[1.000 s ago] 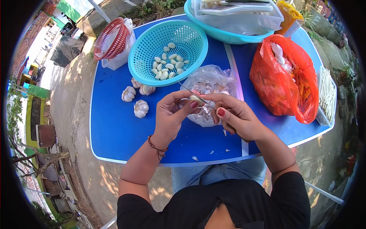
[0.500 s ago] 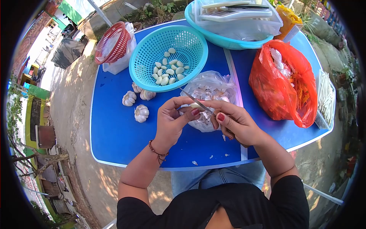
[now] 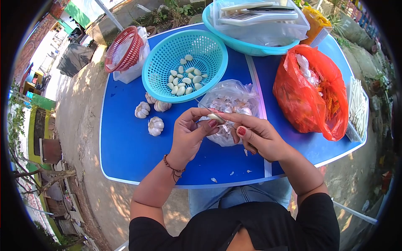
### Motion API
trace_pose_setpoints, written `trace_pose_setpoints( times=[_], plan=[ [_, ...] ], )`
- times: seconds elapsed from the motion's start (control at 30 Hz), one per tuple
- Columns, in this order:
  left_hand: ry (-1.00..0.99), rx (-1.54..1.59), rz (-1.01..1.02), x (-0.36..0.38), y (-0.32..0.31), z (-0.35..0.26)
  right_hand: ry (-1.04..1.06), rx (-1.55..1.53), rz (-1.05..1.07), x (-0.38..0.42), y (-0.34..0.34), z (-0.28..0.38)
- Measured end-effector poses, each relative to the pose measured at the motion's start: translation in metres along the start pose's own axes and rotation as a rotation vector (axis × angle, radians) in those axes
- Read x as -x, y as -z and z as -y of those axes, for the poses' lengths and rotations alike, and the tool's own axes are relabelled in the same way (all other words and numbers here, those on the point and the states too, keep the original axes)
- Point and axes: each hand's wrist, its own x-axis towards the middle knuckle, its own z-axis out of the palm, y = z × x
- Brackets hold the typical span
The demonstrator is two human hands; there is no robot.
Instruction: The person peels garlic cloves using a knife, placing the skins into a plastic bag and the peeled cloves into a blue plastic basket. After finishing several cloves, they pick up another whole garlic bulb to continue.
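My left hand (image 3: 193,128) pinches a pale garlic clove (image 3: 216,118) between thumb and fingers, above a clear plastic bag (image 3: 239,88) of papery skins and garlic pieces. In my right hand (image 3: 258,134) is a small knife (image 3: 204,105), its blade lying against the clove and its tip pointing up-left; the fingers hide the handle. Several peeled cloves (image 3: 186,80) lie in the turquoise basket (image 3: 151,62) just beyond my hands. Whole garlic bulbs (image 3: 155,126) rest on the blue table (image 3: 138,157) to the left of my left hand.
A red plastic bag (image 3: 295,94) stands on the right, next to a container of white sticks (image 3: 357,106). At the back are a turquoise basin (image 3: 251,49) with a clear box (image 3: 272,31) in it and a red basket (image 3: 135,46). Skin scraps (image 3: 214,180) dot the near edge.
The knife blade has turned and shifted slightly against the clove, and less of it shows near my right fingers. Both hands stay in nearly the same place.
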Motion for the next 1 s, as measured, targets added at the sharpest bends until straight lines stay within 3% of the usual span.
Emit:
trace_pose_setpoints(
  times=[1.0],
  plan=[
    [0.099,0.064,0.037,-0.0014,-0.0039,-0.0069,-0.011,-0.001,-0.102,0.0001,-0.0015,0.0028]
  ],
)
